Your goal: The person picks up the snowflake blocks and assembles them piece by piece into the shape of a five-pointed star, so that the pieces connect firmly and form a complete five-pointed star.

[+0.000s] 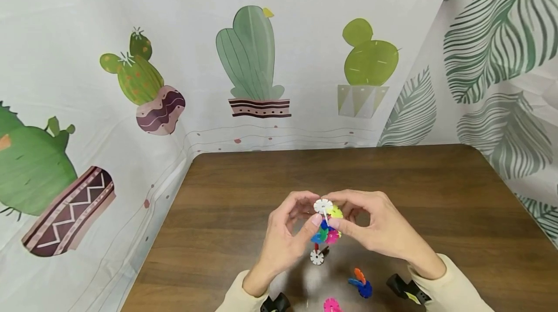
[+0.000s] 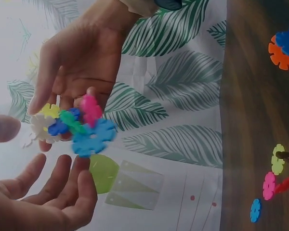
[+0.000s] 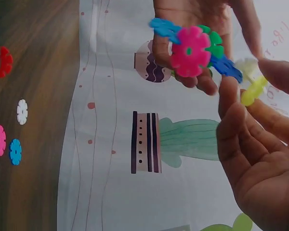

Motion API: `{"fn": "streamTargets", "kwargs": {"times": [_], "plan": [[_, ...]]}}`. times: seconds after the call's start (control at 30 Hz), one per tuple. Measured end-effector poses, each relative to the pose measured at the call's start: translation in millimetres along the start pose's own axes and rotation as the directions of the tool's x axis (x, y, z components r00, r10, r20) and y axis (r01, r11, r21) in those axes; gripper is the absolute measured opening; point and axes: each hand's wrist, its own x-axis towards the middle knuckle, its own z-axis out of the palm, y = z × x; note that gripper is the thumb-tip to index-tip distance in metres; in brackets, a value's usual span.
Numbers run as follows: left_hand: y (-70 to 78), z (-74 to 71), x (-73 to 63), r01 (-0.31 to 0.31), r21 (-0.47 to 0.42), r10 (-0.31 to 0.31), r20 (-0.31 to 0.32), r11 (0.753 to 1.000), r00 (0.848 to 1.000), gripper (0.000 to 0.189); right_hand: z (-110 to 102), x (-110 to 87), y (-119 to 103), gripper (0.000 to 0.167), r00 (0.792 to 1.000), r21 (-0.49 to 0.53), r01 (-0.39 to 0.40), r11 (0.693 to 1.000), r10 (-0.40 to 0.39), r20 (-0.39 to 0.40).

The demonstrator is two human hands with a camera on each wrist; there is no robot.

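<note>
"Above the wood-grained surface (image 1: 231, 191), what's held?"

"A cluster of interlocked, notched plastic discs (image 1: 324, 225). I see right fingers (image 1: 355, 197) pinching it, nearly closed."

"And the left fingers (image 1: 302, 196)?"

"Loosely curved beside a scalloped white disc (image 1: 322, 205); I can't tell whether they grip."

Linked discs (image 1: 322, 233) between left hand (image 1: 285, 239) and right hand (image 1: 383, 227), above table (image 1: 261, 176). Disc cluster (image 1: 365, 289) on table, left of right sleeve (image 1: 453, 285). Cloth (image 1: 311, 36) behind table.
</note>
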Motion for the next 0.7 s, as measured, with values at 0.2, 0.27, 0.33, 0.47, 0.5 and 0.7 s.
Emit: {"fn": "streamTargets", "kwargs": {"times": [0.2, 0.27, 0.33, 0.47, 0.5, 0.7], "plan": [[-0.8, -1.8, 1.4, 0.03, -0.035, -0.026, 0.092, 0.999, 0.995, 0.038, 4, 0.4, 1, 0.04, 0.999, -0.012, -0.009, 1.0, 0.01, 0.045], [-1.1, -2.0, 1.6, 0.044, -0.047, -0.038, 0.117, 0.998, 0.992, 0.035, 4, 0.5, 2, 0.04, 0.999, -0.018, -0.002, 1.0, 0.002, 0.041], [-1.0, -2.3, 1.8, 0.059, -0.059, -0.051, 0.13, 0.997, 0.99, 0.032, 4, 0.3, 4, 0.042, 0.999, -0.024, 0.008, 1.0, -0.007, 0.038], [-0.2, -2.9, 2.5, 0.098, -0.1, -0.083, 0.141, 0.99, 0.986, 0.027, 2, -0.3, 8, 0.045, 0.999, -0.01, 0.018, 1.0, -0.017, 0.043], [0.1, -3.1, 2.7, 0.108, -0.113, -0.092, 0.144, 0.988, 0.985, 0.028, 2, -0.5, 9, 0.046, 0.999, -0.002, 0.018, 1.0, -0.018, 0.045], [1.4, -3.4, 3.5, 0.166, -0.159, -0.142, 0.153, 0.973, 0.978, 0.03, 3, -0.6, 11, 0.043, 0.999, 0.028, -0.006, 1.0, 0.005, 0.043]]}}
